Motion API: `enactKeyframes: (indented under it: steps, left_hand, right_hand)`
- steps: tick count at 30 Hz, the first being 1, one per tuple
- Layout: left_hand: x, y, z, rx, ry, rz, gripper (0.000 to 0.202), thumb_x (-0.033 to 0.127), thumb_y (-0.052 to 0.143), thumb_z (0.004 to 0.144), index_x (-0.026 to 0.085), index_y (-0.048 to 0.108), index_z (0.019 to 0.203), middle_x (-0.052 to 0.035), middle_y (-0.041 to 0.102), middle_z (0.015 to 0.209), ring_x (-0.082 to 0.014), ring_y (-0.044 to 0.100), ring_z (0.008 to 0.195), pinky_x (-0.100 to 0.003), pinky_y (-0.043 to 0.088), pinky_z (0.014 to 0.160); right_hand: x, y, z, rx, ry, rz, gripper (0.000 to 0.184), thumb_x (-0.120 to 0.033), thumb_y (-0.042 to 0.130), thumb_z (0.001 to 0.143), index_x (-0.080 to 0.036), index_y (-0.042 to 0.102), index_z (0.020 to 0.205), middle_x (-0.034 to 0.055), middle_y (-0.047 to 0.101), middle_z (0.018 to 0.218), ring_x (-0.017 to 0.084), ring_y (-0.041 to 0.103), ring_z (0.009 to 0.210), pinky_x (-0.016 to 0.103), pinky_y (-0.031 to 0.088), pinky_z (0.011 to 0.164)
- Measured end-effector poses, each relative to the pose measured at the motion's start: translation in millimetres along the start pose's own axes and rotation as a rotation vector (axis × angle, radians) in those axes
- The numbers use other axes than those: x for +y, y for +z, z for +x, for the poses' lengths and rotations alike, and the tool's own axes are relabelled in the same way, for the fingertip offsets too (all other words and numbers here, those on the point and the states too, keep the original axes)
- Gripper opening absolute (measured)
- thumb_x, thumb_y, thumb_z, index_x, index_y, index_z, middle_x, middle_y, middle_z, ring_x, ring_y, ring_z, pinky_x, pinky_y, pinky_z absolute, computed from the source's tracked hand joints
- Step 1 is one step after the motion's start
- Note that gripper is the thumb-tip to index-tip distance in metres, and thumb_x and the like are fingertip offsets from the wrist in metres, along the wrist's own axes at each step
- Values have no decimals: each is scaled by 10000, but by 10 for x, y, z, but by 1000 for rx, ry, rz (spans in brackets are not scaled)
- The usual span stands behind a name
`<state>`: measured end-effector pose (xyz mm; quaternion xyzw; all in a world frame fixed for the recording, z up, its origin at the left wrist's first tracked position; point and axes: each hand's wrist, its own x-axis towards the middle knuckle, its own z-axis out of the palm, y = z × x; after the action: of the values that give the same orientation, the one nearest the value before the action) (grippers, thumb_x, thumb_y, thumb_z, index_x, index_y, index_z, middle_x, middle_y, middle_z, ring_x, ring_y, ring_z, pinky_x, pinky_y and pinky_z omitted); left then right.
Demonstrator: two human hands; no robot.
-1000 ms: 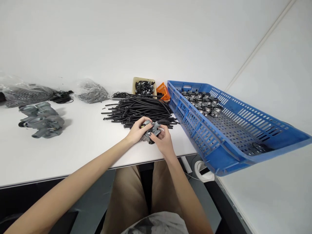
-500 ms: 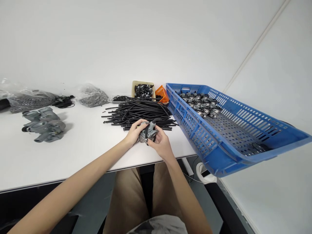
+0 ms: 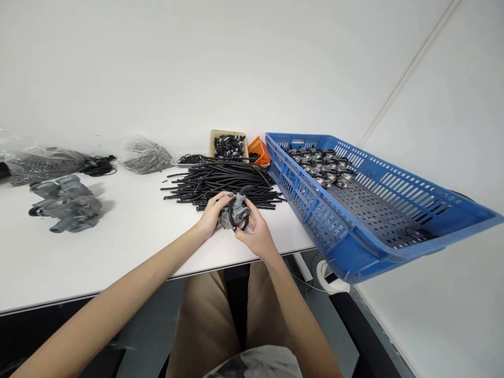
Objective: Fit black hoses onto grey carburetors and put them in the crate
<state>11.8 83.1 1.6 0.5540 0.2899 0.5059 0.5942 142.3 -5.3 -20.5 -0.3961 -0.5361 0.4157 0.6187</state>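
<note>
Between my two hands is a grey metal carburetor [image 3: 238, 211] with a black cap on top and a black hose curving down its front. My left hand [image 3: 213, 214] is closed round its left side, fingers over the top. Gripping the right side is my right hand [image 3: 255, 231], with its thumb near the hose's lower end. The carburetor is held low over the front of the white table [image 3: 157, 252]. Just behind it lies a pile of black rubber hoses [image 3: 220, 178].
At the right, a blue crate [image 3: 315, 210] holds several carburetors [image 3: 326, 163] at its far end. More grey carburetors [image 3: 66, 205] stand at the left. Behind are plastic bags of small parts [image 3: 144, 155], a cream tray [image 3: 212, 142] of black fittings and an orange basket [image 3: 259, 147].
The carburetor has turned slightly in my hands, so its round opening and the looped hose show more. Both hands still hold it.
</note>
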Motion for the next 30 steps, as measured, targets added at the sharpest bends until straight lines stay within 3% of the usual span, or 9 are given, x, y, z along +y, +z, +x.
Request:
enactKeyframes:
  steps: [8,11,15,30]
  left_hand:
    - [-34,18,12,35,-35,-78,311,468,755,694,180,711,801,-7,687,827,-183,615,792,-267,465,725]
    - [-27,33,17,71,-58,-105,324,483,765,663,185,676,755,3,675,786,-180,608,746,-273,461,685]
    - [0,52,16,107,-75,-132,348,514,753,652,193,644,730,16,655,743,-172,600,710,-275,461,664]
    - [-26,49,21,114,-88,-123,332,484,774,629,188,697,759,-8,704,802,-207,638,789,-291,487,698]
  right_hand:
    - [20,18,20,152,21,42,707,-207,666,731,-147,502,1416,145,623,1410,242,618,1303,404,464,1139]
    - [-19,3,19,105,10,59,673,-225,685,742,-179,521,1393,131,621,1410,242,601,1316,408,461,1137]
    - [-49,14,13,26,-11,27,801,-198,740,707,-219,447,1453,117,552,1474,244,545,1361,416,461,1135]
    - [-9,13,9,67,-2,29,723,-149,655,720,-207,489,1422,89,582,1459,214,563,1353,392,426,1173]
